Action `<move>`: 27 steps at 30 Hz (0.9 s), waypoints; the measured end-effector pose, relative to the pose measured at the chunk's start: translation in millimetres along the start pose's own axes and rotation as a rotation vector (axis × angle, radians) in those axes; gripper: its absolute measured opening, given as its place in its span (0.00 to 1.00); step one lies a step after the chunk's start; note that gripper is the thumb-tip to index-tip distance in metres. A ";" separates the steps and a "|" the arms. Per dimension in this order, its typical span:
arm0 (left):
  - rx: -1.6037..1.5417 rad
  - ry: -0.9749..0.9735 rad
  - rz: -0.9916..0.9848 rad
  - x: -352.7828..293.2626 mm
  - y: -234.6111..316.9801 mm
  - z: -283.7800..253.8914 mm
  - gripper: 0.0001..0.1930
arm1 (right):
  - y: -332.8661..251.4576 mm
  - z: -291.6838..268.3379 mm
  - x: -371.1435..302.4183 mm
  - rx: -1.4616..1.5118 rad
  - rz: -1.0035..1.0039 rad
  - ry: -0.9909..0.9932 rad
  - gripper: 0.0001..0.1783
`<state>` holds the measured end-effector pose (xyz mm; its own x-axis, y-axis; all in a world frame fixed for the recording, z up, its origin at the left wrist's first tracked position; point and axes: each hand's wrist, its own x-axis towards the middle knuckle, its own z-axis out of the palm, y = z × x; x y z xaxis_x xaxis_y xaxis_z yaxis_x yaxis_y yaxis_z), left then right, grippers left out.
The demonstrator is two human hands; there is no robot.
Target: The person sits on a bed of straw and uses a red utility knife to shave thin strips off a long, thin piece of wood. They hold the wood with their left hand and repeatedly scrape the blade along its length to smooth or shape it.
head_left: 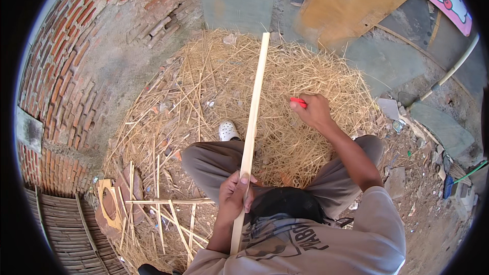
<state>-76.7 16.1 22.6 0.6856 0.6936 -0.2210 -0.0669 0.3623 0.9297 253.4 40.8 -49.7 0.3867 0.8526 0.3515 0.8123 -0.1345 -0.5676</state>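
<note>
Left grip [236, 193] clasps a pale strip [251, 127] above scattered straw [310, 74].

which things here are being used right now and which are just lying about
In use:
pale wooden strip, held by the left hand
small red object, held by the right hand

Apparently just lying about:
straw-like litter
loose thin strips, though possibly related
yellow panel with a hole
brown board

Wooden strip [253, 112] smooth, matt; red handle [299, 102] plastic-looking; brick wall [69, 71] rough.
</note>
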 end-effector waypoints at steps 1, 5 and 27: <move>0.020 0.012 -0.001 1.2 -1.8 -4.5 0.15 | -8.5 4.1 -4.8 0.025 -0.108 -0.003 0.32; 0.013 0.019 -0.008 9.4 -11.4 -2.8 0.16 | -56.4 5.9 -34.5 0.072 -0.465 0.001 0.37; -0.062 -0.137 -0.082 9.5 -18.6 18.1 0.14 | -16.7 -0.2 -1.4 -0.088 -0.550 0.244 0.41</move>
<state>-55.8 4.7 8.5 0.7828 0.5704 -0.2487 -0.0485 0.4544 0.8895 239.4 41.8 -40.6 -0.0197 0.6698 0.7423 0.9503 0.2433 -0.1943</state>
